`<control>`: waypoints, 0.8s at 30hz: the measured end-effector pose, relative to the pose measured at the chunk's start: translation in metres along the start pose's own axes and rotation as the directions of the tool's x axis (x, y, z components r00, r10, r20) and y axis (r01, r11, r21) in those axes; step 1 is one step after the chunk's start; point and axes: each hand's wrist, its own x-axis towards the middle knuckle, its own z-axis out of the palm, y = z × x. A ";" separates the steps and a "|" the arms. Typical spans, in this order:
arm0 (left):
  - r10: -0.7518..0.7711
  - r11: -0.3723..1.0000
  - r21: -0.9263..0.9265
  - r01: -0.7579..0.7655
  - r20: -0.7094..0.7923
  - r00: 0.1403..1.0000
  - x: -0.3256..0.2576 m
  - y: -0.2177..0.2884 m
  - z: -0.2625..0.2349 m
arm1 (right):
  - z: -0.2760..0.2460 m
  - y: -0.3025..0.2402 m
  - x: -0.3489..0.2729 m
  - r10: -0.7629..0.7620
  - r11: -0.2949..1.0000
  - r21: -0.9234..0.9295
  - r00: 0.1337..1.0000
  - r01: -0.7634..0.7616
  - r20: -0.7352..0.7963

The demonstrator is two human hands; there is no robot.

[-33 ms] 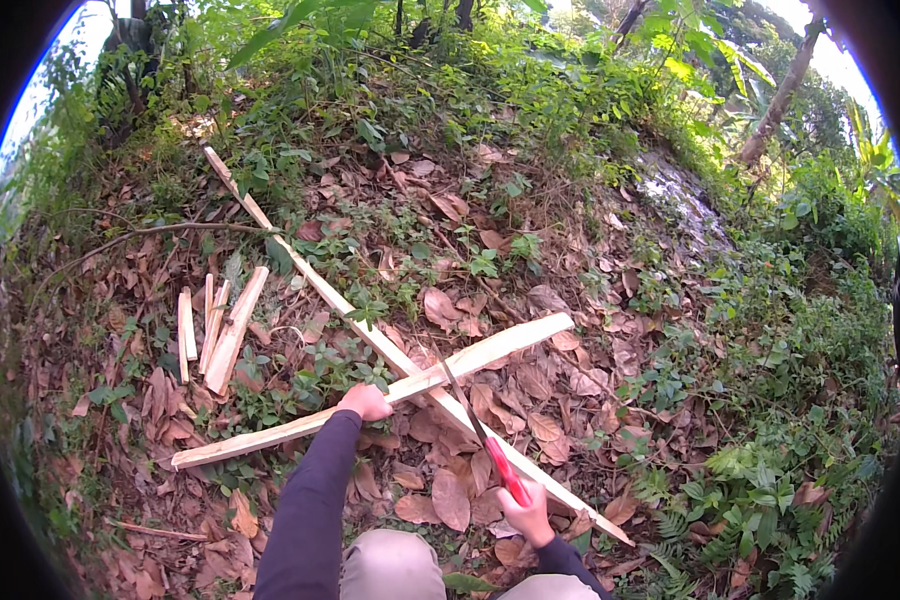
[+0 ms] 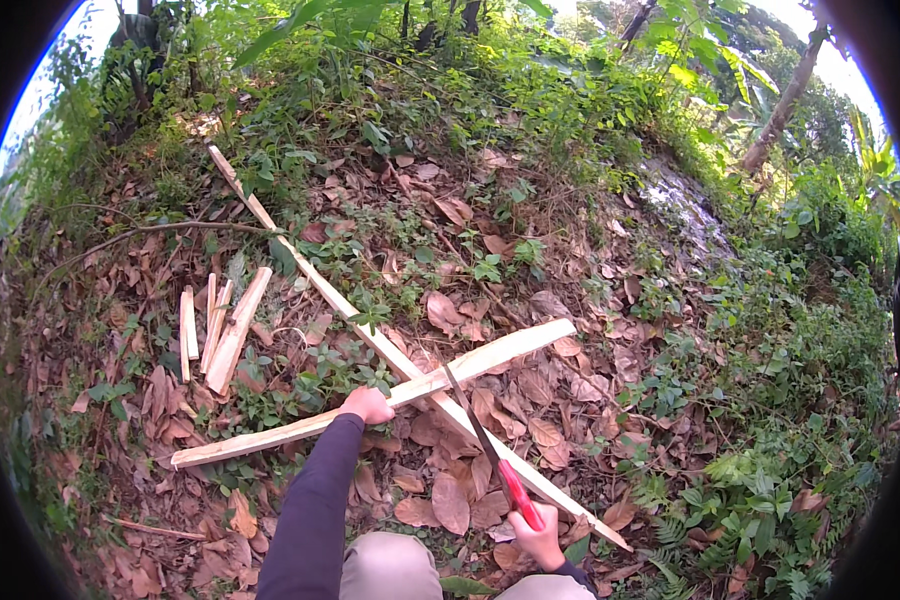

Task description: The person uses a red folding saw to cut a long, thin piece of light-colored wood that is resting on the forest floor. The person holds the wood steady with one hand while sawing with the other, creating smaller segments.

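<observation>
Count one left hand [image 2: 368, 404] and one right hand [image 2: 540, 537], two in all; one red-handled saw [image 2: 483, 438]; and one plank [image 2: 500, 353] plus one longer strip [image 2: 338, 298], two long pieces in total. Tally at least four short wood pieces [image 2: 238, 332], too closely set for an exact figure, plus two dark sleeves [image 2: 315, 510] and two knees [image 2: 390, 567]. Log one curved stem [image 2: 160, 229] and one leaning trunk [image 2: 785, 105]; list dry leaves [image 2: 451, 502] and green plants [image 2: 765, 495] as many, too crowded for counting.

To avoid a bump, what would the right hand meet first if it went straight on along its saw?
Probably the long plank, before the upper board that crosses it; depth is unclear, so the right hand might pass above.
</observation>
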 end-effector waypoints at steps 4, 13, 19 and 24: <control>-0.013 1.000 -0.023 0.014 0.014 1.000 -0.001 0.009 -0.003 | 0.002 -0.043 0.031 0.025 0.999 0.045 0.998 -0.022 -0.064; -0.021 1.000 -0.016 0.021 -0.002 1.000 -0.001 0.010 0.001 | -0.035 -0.070 -0.003 0.066 0.996 0.058 0.997 -0.065 -0.026; -0.074 0.996 -0.043 0.075 0.023 0.997 -0.006 -0.014 0.001 | 0.026 -0.066 0.079 -0.020 0.995 -0.099 0.999 0.023 0.031; -0.021 0.999 -0.028 0.020 -0.035 0.999 0.008 0.004 0.009 | -0.028 -0.108 0.001 0.073 0.997 -0.026 0.997 -0.073 -0.006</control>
